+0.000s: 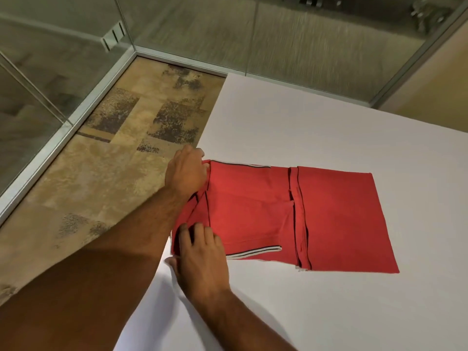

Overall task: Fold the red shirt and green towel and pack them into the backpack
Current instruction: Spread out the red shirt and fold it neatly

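Left hand (187,171) curled over far left corner of red shirt (278,214), gripping the fabric. Right hand (202,254) on near left corner, fingers spread on top, thumb under the edge. Shirt partly folded, flat on white worktop (329,127), left end at worktop edge

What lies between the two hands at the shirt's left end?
In the head view, only red shirt fabric, its folded sleeve edge with dark piping, spans between the left hand and the right hand.

Both hands (186,171) (202,254) grip the folded red shirt (336,219) on the white table (304,127).
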`<state>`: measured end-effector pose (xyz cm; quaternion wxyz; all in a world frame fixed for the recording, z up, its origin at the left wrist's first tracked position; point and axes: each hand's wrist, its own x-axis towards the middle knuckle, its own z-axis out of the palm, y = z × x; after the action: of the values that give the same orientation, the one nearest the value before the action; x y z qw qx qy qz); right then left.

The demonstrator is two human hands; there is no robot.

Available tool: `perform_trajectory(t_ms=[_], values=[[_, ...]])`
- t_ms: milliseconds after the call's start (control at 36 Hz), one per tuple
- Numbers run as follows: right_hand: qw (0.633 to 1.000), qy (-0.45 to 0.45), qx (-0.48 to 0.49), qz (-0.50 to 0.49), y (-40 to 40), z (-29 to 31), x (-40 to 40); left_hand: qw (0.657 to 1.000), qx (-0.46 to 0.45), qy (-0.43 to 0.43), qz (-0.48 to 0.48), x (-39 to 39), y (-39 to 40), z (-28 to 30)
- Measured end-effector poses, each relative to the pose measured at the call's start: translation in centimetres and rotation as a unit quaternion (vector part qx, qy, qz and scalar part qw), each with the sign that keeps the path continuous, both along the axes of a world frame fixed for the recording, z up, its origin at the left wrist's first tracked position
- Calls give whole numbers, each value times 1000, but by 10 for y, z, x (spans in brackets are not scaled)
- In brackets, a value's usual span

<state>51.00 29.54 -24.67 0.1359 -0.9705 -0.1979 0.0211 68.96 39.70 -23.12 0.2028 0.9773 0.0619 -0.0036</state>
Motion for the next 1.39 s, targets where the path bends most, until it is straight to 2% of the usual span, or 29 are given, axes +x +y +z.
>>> perform_trajectory(t_ms=[250, 444, 611, 833, 1028, 1250, 1389], values=[[999, 3, -33, 16, 20, 2, 10, 996, -66, 54, 2, 13, 9, 10], [998, 11, -58, 20, 23, 1, 16, 995, -20, 91, 18, 18, 10, 14], [999, 13, -30, 12, 20, 7, 18, 994, 3, 110, -10, 21, 5, 19], [995, -5, 77, -64, -4, 25, 16, 995, 8, 83, -46, 30, 1, 38], [982, -2, 165, -90, -45, 46, 8, 991, 4, 78, -111, 49, -26, 74], [937, -30, 283, -200, -106, 71, 3, 984, -20, 89, -154, 64, -97, 110], [890, -48, 359, -276, -158, 90, -2, 981, -59, 95, -157, 68, -156, 128]])
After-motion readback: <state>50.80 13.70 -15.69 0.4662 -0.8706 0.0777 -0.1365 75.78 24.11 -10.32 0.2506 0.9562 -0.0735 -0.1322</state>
